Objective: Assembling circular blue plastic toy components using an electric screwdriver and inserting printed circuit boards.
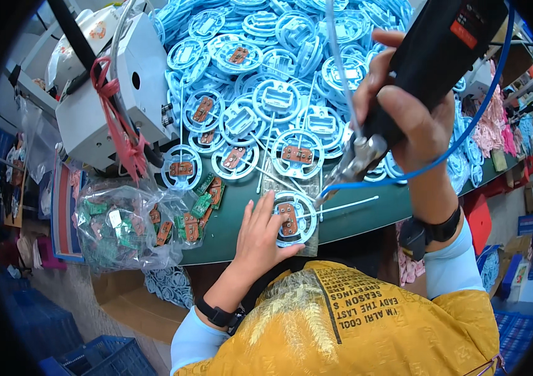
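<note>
Near the table's front edge lies a light-blue plastic ring part (309, 220) with a long thin stem pointing right. A brown circuit board (287, 219) sits inside it. My left hand (259, 237) grips this ring from its left side, fingertips beside the board and thumb along the near rim. My right hand (418, 119) is wrapped round a black powered screwdriver (445, 47), which is tilted down to the left. Its metal nose end (354, 160) reaches to the ring's upper right rim; whether the bit touches anything I cannot tell.
A big heap of light-blue rings (279, 56) covers the back of the green table (222, 247), several carrying brown boards. At left stand a grey metal box (113, 94) and a clear plastic bag (122, 229) of green and brown boards. A blue cable (460, 141) loops below my right hand.
</note>
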